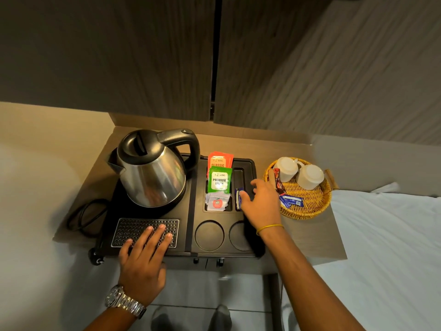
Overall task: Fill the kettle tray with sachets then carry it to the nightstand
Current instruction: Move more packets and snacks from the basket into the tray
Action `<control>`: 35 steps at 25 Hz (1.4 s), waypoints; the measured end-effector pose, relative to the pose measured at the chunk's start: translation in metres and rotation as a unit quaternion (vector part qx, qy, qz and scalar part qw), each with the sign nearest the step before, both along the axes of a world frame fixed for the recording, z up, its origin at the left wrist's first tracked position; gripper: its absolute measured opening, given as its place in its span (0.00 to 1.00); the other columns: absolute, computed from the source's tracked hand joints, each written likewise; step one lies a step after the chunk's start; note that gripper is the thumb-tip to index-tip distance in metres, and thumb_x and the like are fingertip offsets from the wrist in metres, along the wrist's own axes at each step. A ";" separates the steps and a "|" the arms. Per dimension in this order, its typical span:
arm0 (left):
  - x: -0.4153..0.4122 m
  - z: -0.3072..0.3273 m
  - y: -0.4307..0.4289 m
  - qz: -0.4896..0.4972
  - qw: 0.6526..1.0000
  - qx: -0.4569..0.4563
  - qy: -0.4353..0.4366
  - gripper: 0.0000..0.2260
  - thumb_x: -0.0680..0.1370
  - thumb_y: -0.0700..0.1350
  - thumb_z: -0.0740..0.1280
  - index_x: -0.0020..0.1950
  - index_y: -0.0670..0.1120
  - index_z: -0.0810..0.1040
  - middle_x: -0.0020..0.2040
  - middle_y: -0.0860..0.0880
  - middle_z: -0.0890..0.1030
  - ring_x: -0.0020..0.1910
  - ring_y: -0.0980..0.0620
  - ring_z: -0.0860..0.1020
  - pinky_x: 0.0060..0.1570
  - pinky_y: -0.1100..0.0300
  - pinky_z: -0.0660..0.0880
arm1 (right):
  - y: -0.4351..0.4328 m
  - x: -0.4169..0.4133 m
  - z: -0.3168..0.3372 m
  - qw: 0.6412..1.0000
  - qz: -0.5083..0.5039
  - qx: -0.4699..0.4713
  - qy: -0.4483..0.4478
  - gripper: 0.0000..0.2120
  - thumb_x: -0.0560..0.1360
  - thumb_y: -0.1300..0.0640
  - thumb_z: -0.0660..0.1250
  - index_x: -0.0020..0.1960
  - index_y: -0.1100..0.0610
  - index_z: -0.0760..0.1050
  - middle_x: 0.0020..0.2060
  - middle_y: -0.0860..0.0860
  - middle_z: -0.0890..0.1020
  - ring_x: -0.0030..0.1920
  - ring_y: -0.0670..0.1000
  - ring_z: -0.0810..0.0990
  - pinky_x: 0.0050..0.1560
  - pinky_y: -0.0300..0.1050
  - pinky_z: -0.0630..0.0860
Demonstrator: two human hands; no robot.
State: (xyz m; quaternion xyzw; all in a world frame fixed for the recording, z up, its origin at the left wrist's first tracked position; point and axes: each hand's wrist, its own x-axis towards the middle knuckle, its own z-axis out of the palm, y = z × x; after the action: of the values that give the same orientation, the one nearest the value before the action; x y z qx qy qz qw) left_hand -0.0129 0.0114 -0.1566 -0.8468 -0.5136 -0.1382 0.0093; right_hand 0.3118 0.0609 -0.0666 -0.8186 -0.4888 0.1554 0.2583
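Observation:
A black kettle tray point(191, 211) lies on a small table, with a steel kettle point(152, 173) on its left half. Its middle slot holds an orange tea sachet point(219, 159), a green sachet point(219, 181) and white sugar sachets point(217, 202). My right hand point(259, 204) is over the tray's narrow right slot, its fingers pinching blue sachets point(238, 198) that stand in that slot. My left hand point(145, 256) rests flat, fingers spread, on the perforated drip grid point(133, 225) at the tray's front left.
A wicker basket point(307, 206) right of the tray holds two upturned white cups point(310, 175), a blue sachet point(292, 200) and red-brown sachets point(278, 181). A black power cord point(83, 216) loops left of the tray. White bedding point(386, 247) lies to the right, wooden panels behind.

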 end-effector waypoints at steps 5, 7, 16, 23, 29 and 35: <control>0.001 -0.002 0.000 -0.001 1.000 0.012 -0.011 0.34 0.63 0.43 0.66 0.71 0.50 0.74 0.73 0.46 0.76 0.73 0.43 0.71 0.65 0.35 0.65 | -0.020 0.064 0.005 0.991 -0.081 0.087 -0.064 0.06 0.76 0.59 0.72 0.53 0.58 0.82 0.47 0.56 0.84 0.47 0.56 0.83 0.46 0.48 0.79; 0.001 -0.002 0.000 0.003 1.000 0.017 -0.013 0.34 0.62 0.42 0.67 0.71 0.50 0.76 0.73 0.47 0.76 0.73 0.44 0.71 0.66 0.36 0.64 | -0.020 0.088 0.000 0.991 -0.113 0.046 -0.054 0.09 0.76 0.61 0.72 0.56 0.58 0.83 0.50 0.58 0.86 0.51 0.59 0.84 0.52 0.54 0.83; 0.001 -0.009 -0.002 0.021 0.999 0.044 0.013 0.33 0.65 0.45 0.64 0.72 0.53 0.76 0.75 0.50 0.74 0.74 0.46 0.72 0.69 0.39 0.63 | 0.000 0.093 -0.026 0.997 -0.074 -0.011 0.030 0.18 0.76 0.63 0.73 0.66 0.59 0.81 0.59 0.58 0.86 0.60 0.60 0.84 0.65 0.56 0.78; 0.001 -0.009 -0.002 0.022 0.998 0.047 0.021 0.34 0.64 0.46 0.65 0.72 0.52 0.75 0.76 0.49 0.74 0.75 0.44 0.70 0.70 0.38 0.61 | 0.008 0.093 -0.026 0.997 -0.070 0.011 0.044 0.14 0.80 0.62 0.67 0.65 0.60 0.82 0.57 0.60 0.86 0.59 0.61 0.83 0.62 0.53 0.78; 0.005 -0.007 -0.003 0.027 0.998 0.054 0.018 0.33 0.64 0.45 0.65 0.70 0.50 0.77 0.74 0.47 0.75 0.73 0.44 0.72 0.68 0.38 0.62 | 0.018 0.096 -0.021 0.992 -0.104 0.002 0.077 0.11 0.80 0.55 0.68 0.52 0.60 0.86 0.46 0.60 0.87 0.50 0.62 0.83 0.48 0.43 0.73; 0.004 -0.008 -0.002 0.027 0.998 0.059 0.018 0.33 0.64 0.46 0.65 0.71 0.50 0.77 0.74 0.47 0.75 0.73 0.44 0.72 0.68 0.38 0.62 | 0.026 0.105 -0.014 0.989 -0.093 -0.032 0.107 0.06 0.74 0.57 0.74 0.42 0.58 0.88 0.38 0.55 0.86 0.43 0.56 0.82 0.48 0.43 0.76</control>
State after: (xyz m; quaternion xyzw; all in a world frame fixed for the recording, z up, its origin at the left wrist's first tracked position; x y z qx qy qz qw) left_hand -0.0092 0.0093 -0.1651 -0.8331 -0.5268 -0.1526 0.0721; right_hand 0.4173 0.0864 -0.0808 -0.8468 -0.3751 0.2335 0.2962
